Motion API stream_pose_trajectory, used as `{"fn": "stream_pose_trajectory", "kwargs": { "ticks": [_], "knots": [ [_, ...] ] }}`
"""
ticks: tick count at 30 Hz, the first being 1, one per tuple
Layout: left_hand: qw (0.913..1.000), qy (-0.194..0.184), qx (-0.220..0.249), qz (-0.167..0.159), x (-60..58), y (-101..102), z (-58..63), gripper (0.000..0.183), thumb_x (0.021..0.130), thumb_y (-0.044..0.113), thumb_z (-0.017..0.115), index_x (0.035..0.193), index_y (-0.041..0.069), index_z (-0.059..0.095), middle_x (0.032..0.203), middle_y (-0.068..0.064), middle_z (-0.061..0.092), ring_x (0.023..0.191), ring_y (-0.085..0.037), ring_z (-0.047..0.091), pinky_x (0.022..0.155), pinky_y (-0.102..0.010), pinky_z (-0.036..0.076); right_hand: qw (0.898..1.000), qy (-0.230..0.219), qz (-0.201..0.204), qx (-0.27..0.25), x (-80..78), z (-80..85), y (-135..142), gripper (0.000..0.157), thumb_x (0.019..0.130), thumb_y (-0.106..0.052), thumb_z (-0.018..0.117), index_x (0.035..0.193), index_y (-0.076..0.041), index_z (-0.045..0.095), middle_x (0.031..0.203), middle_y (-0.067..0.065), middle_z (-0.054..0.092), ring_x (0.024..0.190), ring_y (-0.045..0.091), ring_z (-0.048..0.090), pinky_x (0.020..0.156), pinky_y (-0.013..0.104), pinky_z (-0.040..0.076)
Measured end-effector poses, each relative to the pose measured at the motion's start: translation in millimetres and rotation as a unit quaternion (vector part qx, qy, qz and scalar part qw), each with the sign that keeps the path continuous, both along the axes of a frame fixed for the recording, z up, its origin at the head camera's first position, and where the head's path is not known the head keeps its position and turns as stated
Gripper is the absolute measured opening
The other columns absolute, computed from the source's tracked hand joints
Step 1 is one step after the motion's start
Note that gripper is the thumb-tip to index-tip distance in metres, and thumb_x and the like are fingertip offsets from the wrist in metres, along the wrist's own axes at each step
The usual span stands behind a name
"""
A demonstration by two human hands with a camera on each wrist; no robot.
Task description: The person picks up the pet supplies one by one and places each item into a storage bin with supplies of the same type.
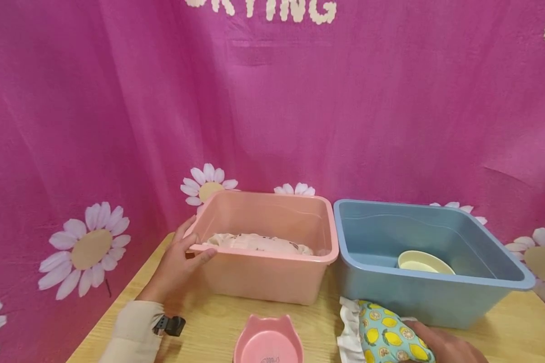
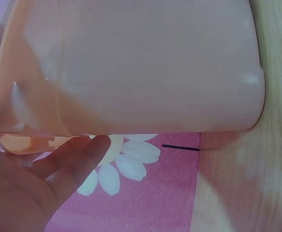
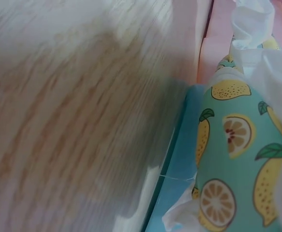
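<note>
My left hand (image 1: 177, 261) holds the left front corner of a pink plastic bin (image 1: 265, 280), thumb over the front rim and fingers along the left side. Inside that bin lies a pale, ruffle-ended cushion (image 1: 259, 243) with a small print, partly hidden by the front wall. At the lower right, my right hand (image 1: 451, 347) grips a small turquoise lemon-print cushion (image 1: 383, 330) with white ruffled ends, in front of a blue bin (image 1: 404, 295). The right wrist view shows the lemon-print cushion close up, but not the fingers.
A cream oval dish (image 1: 420, 263) sits in the blue bin, which stands right of the pink one. Near the front edge of view is a pink cat-eared bowl (image 1: 269, 343) on the wooden table (image 1: 209, 320). Behind hangs a magenta cloth (image 1: 277, 121) with daisies.
</note>
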State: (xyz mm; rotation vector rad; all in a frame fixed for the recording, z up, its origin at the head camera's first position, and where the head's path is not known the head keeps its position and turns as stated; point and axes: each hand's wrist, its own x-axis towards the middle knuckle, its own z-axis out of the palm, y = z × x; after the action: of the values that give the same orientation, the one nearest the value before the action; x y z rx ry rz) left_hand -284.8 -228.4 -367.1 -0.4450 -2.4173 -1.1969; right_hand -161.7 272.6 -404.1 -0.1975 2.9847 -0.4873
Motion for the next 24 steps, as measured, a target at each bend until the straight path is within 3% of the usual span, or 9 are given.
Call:
{"fn": "stream_pose_trajectory", "kwargs": {
  "ticks": [7, 15, 18, 24],
  "knots": [
    [1.0000, 0.005, 0.002, 0.000, 2.5, 1, -1.2, 0.036, 0.075, 0.046, 0.068, 0.077, 0.014, 0.051, 0.146, -0.003, 0.021, 0.122, -0.030, 0.037, 0.079, -0.038, 0.050, 0.998, 0.041, 0.043, 0.013, 4.7, -4.2, 1, 0.064, 0.066, -0.068, 0.060, 0.120, -0.039, 0.042, 0.091, -0.025, 0.054, 0.068, -0.007, 0.046, 0.061, 0.020, 0.045],
    [1.0000, -0.005, 0.008, 0.001, 4.2, 0, -6.0, 0.039, 0.075, 0.045, 0.068, 0.076, 0.011, 0.048, 0.146, -0.005, 0.021, 0.123, -0.032, 0.036, 0.078, -0.039, 0.050, 0.999, 0.004, 0.051, 0.010, -1.0, -3.9, 5, 0.065, 0.067, -0.065, 0.062, 0.120, -0.032, 0.045, 0.087, -0.020, 0.055, 0.064, -0.003, 0.046, 0.059, 0.025, 0.047],
    [1.0000, -0.005, 0.008, -0.001, 4.7, 0, -7.2, 0.038, 0.075, 0.046, 0.068, 0.076, 0.012, 0.049, 0.146, -0.004, 0.021, 0.123, -0.031, 0.037, 0.079, -0.038, 0.050, 0.999, 0.002, 0.053, -0.004, 1.3, -0.7, 4, 0.064, 0.068, -0.063, 0.063, 0.121, -0.033, 0.043, 0.090, -0.019, 0.057, 0.064, -0.002, 0.048, 0.060, 0.026, 0.049],
    [0.9999, -0.004, 0.014, 0.004, 2.3, 1, -5.0, 0.037, 0.075, 0.048, 0.067, 0.076, 0.015, 0.050, 0.146, 0.001, 0.020, 0.123, -0.027, 0.036, 0.080, -0.038, 0.049, 1.000, 0.005, 0.022, -0.009, 0.2, 8.2, -2, 0.073, 0.057, -0.066, 0.068, 0.119, -0.037, 0.044, 0.091, -0.018, 0.058, 0.064, 0.002, 0.050, 0.062, 0.032, 0.052]
  ]
}}
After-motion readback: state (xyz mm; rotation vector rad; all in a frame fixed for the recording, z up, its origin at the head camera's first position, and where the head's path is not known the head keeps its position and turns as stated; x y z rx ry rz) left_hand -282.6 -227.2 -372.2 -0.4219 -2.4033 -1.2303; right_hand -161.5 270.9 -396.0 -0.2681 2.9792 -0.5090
